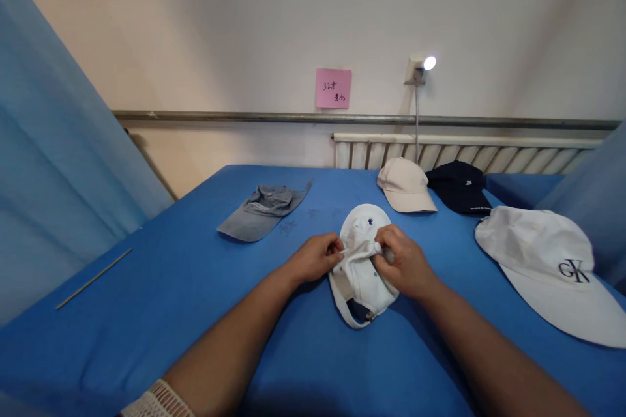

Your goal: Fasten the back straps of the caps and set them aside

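Note:
A white baseball cap (364,280) lies on the blue-covered surface in front of me, its brim pointing away and its back strap toward me. A small dark emblem shows on its front, and its crown is creased and partly collapsed. My left hand (315,257) pinches the cap's fabric at its left side. On the right side, my right hand (403,260) has fingers closed on the crown near the top button. The fingertips of both hands are partly hidden by the cloth.
A crumpled grey cap (257,215) lies at the left. Toward the back right sit a beige cap (405,186) and a navy cap (457,186). A larger white cap (542,254) is at the right. One thin stick (92,279) lies near the left edge, beside a blue curtain (63,143).

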The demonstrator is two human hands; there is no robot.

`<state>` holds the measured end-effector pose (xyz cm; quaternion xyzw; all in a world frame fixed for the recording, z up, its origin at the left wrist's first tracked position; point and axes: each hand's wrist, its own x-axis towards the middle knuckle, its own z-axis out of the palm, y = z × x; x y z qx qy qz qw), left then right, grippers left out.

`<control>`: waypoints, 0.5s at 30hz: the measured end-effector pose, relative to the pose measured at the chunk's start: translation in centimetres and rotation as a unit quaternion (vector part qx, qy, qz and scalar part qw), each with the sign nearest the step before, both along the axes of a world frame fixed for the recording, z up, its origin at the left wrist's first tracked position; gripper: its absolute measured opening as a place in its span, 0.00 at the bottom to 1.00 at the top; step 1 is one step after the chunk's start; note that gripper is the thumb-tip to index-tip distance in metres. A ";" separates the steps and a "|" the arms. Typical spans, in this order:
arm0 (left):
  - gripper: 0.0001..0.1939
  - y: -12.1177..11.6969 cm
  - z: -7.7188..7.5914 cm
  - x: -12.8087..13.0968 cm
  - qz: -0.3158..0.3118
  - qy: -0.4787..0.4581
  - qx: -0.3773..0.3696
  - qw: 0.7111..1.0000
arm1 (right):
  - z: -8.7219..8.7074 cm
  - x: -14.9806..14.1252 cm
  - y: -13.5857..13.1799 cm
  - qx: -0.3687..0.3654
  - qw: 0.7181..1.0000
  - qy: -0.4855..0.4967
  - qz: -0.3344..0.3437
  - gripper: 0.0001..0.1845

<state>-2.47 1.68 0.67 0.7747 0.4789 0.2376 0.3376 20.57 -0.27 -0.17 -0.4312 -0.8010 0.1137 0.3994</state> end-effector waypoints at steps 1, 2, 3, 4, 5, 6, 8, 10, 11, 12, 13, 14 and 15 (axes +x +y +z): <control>0.09 0.2 0.1 -0.1 0.022 -0.042 -0.003 0.999 | 0.3 0.3 -0.1 0.025 0.999 0.031 0.003 0.07; 0.10 0.3 0.3 -0.2 0.047 -0.088 -0.006 0.995 | 0.5 0.7 -0.2 0.048 0.997 0.058 0.006 0.07; 0.11 0.5 0.6 -0.3 0.073 -0.134 -0.009 0.988 | 0.7 1.0 -0.4 0.067 0.994 0.080 0.008 0.08; 0.11 0.6 0.8 -0.4 0.096 -0.177 -0.014 0.979 | 0.9 1.2 -0.5 0.083 0.992 0.095 0.008 0.07; 0.11 0.7 1.1 -0.4 0.115 -0.213 -0.021 0.970 | 1.0 1.3 -0.6 0.095 0.990 0.104 0.011 0.07; 0.12 0.9 1.2 -0.5 0.132 -0.239 -0.028 0.962 | 1.1 1.3 -0.7 0.102 0.989 0.107 0.017 0.08; 0.12 1.0 1.2 -0.6 0.154 -0.259 -0.041 0.953 | 1.1 1.2 -0.9 0.100 0.989 0.101 0.041 0.08; 0.11 1.3 0.7 -0.6 0.157 -0.251 -0.045 0.954 | 0.9 0.7 -1.0 0.083 0.991 0.085 0.063 0.07; 0.11 1.4 0.3 -0.7 0.152 -0.242 -0.047 0.957 | 0.7 0.5 -1.0 0.074 0.992 0.077 0.071 0.05; 0.11 1.5 0.0 -0.7 0.147 -0.230 -0.048 0.961 | 0.6 0.3 -1.0 0.066 0.992 0.070 0.076 0.04; 0.11 1.7 -0.4 -0.7 0.146 -0.218 -0.045 0.964 | 0.5 0.1 -0.9 0.062 0.993 0.067 0.078 0.03; 0.10 1.8 -0.7 -0.7 0.148 -0.204 -0.038 0.967 | 0.4 0.0 -0.9 0.062 0.993 0.068 0.076 0.03; 0.10 2.0 -0.9 -0.8 0.156 -0.191 -0.025 0.969 | 0.5 -0.1 -1.0 0.066 0.993 0.071 0.070 0.03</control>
